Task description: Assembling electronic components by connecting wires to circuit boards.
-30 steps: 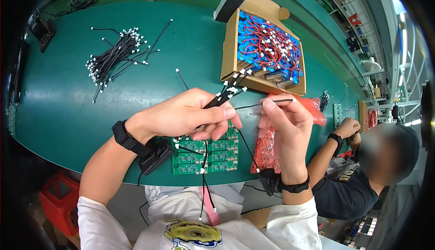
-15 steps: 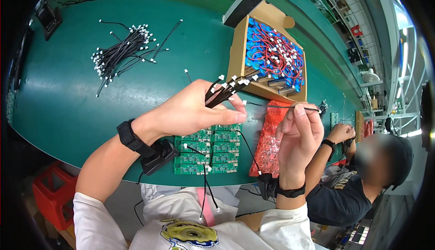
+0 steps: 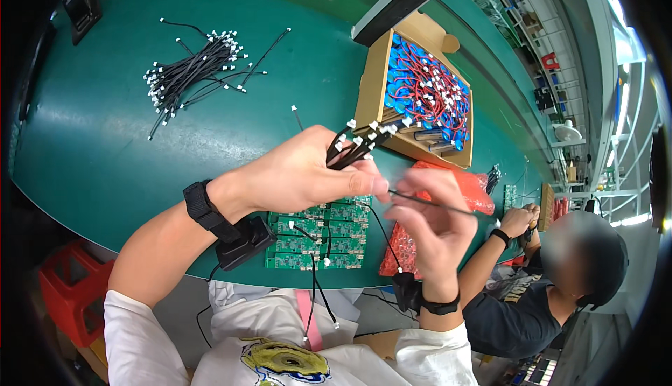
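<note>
A bundle of black cables (image 3: pixel 348 153) with white end connectors is gripped in my left hand (image 3: pixel 294 165), which is closed around it above the bench. Between that hand's thumb and index fingertip is the end of a single black cable (image 3: pixel 439 205), which stretches rightward across my right hand (image 3: pixel 439 228). Motion smears the right hand's fingers, so whether they grip this cable is unclear. Below the left hand lie green circuit boards (image 3: pixel 287 251) in rows, some with black cables attached that hang over the bench edge. Red bubble wrap (image 3: pixel 399 249) lies partly behind the right hand.
A cardboard box (image 3: pixel 374 78) of blue cylindrical parts with red wires stands at the back right. A pile of black cables (image 3: pixel 189 71) rests on the green bench (image 3: pixel 91 120) at left. Nearby are a red stool (image 3: pixel 66 284) and a co-worker (image 3: pixel 518 316) on the right.
My right hand has moved left and slightly down toward my left hand. The single cable's near end, apart from my left fingers before, is now at their tips.
</note>
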A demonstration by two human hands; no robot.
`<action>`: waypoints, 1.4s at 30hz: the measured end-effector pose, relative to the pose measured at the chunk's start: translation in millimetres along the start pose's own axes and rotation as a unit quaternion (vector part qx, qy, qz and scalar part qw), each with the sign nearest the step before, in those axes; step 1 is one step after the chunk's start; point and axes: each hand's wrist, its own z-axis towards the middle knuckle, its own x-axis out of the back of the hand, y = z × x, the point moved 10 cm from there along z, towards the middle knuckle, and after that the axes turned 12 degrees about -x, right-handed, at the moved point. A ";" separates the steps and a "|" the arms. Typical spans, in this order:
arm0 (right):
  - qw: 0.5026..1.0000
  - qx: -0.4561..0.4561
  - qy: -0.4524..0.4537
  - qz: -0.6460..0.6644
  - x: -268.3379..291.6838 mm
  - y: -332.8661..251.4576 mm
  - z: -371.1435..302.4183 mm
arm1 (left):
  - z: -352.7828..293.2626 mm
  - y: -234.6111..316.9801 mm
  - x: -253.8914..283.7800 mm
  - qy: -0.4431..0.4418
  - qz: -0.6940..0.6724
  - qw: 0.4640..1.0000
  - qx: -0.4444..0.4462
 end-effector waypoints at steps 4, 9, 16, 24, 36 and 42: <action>0.995 0.042 -0.003 -0.092 -14.1 -9.2 -2.2 | -0.1 -0.6 -3.0 -0.015 0.008 0.999 -0.037; 0.994 0.056 -0.016 -0.098 -16.0 -13.2 -4.2 | -2.5 1.6 -3.1 -0.029 0.008 0.999 -0.023; 0.996 -0.042 -0.031 0.068 -10.8 2.0 -5.2 | -5.3 4.8 -7.3 -0.033 -0.021 0.997 -0.060; 0.995 -0.027 -0.047 0.082 -15.0 3.5 -9.0 | -6.1 9.9 -11.5 -0.046 -0.012 0.999 -0.026; 0.992 0.000 -0.076 0.099 -21.2 1.7 -15.3 | -5.6 16.4 -14.6 -0.038 -0.016 0.995 -0.086; 0.903 -0.193 -0.150 0.353 -38.2 36.9 -19.3 | -4.9 26.8 -13.8 -0.026 -0.013 0.992 -0.120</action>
